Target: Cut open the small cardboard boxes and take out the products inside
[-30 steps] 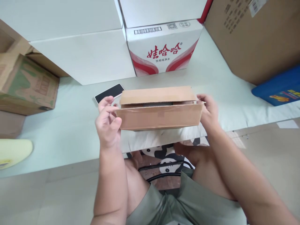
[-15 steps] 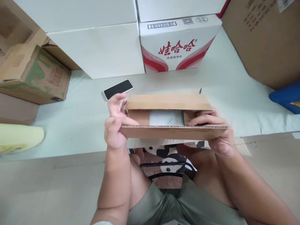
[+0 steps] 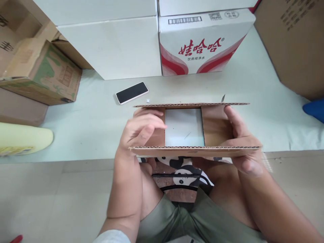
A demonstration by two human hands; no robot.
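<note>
I hold a small brown cardboard box (image 3: pixel 215 126) over the near edge of a pale green table (image 3: pixel 86 121), its open top facing me. The two end flaps lie folded in, and the table shows through the gap between them. My left hand (image 3: pixel 138 131) is at the left end, fingers stretched flat over the inner left flap. My right hand (image 3: pixel 241 141) grips the right end, fingers inside on the right flap and thumb under the near wall. A black phone (image 3: pixel 132 92) lies on the table just beyond the box.
White cartons (image 3: pixel 111 47) and a red-printed water carton (image 3: pixel 202 44) stand at the back. A green-printed cardboard box (image 3: pixel 43 74) sits at left, a large brown carton (image 3: pixel 296 44) at right, a blue item (image 3: pixel 315 109) at the right edge, a yellow pad (image 3: pixel 22 141) at far left.
The box has tipped from side-on to open end facing me, and its long flaps have spread apart. My fingers have moved inside onto the end flaps. The view shifted left.
</note>
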